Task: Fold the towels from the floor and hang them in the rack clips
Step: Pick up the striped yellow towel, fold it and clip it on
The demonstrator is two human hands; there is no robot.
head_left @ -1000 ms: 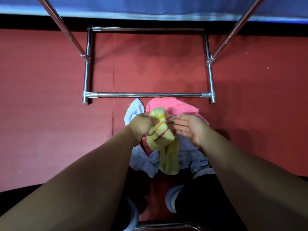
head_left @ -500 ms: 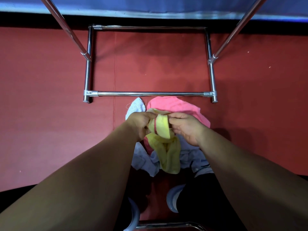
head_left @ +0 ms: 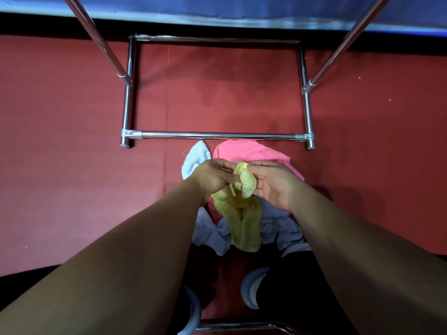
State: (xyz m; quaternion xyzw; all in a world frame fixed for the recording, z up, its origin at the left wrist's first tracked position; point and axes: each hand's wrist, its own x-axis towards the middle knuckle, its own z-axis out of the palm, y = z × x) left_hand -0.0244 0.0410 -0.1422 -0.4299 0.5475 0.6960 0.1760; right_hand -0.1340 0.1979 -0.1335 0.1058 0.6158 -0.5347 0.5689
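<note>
Head view: arms reached down over red floor [head_left: 72,165], rack base [head_left: 217,135] beyond.
blue towel [head_left: 194,158]: on floor, left of pile.
left hand [head_left: 212,176]: grip pinched bunched top of yellow towel [head_left: 244,213].
yellow towel: between both hands, tail hung over pile.
pink towel [head_left: 254,152]: on floor behind hands.
right hand [head_left: 273,182]: grip pinched same bunch, thumb on top.

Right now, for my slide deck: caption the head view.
Left hand and right hand hold a yellow towel above a pink towel and pale blue towel before the rack.
</note>
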